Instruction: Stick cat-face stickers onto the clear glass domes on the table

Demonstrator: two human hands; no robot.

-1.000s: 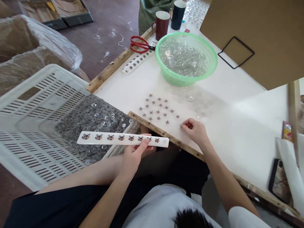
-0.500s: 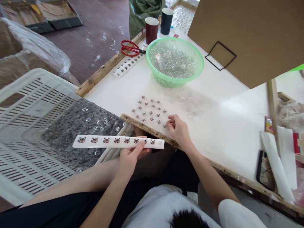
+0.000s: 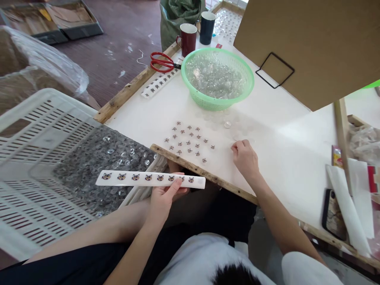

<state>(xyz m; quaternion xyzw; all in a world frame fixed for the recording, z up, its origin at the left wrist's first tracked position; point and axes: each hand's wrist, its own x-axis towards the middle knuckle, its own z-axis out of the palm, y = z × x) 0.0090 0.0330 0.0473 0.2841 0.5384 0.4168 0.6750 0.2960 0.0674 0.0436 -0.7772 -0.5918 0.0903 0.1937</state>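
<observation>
My left hand (image 3: 164,197) grips a white strip of cat-face stickers (image 3: 127,178) near its right end, thumb on top, out over the table's front edge. My right hand (image 3: 246,161) is low over the white table with its fingers curled and pinched together; whatever may be between the fingertips is hidden. To its left, several small cat-face pieces (image 3: 188,143) lie spaced out in loose rows. Just beyond the fingertips are scattered clear round pieces (image 3: 227,124), faint against the white top.
A green basket (image 3: 218,103) full of clear pieces stands behind. Red-handled scissors (image 3: 162,62), another sticker strip (image 3: 160,84) and two mugs (image 3: 188,41) are at the back left. A white crate (image 3: 26,158) holds clear pieces. Cardboard (image 3: 308,47) overhangs the right; a phone (image 3: 334,213) lies below.
My right hand has moved right, away from the cat-face pieces, leaving one at the near right of the group. My left hand and its strip have barely shifted.
</observation>
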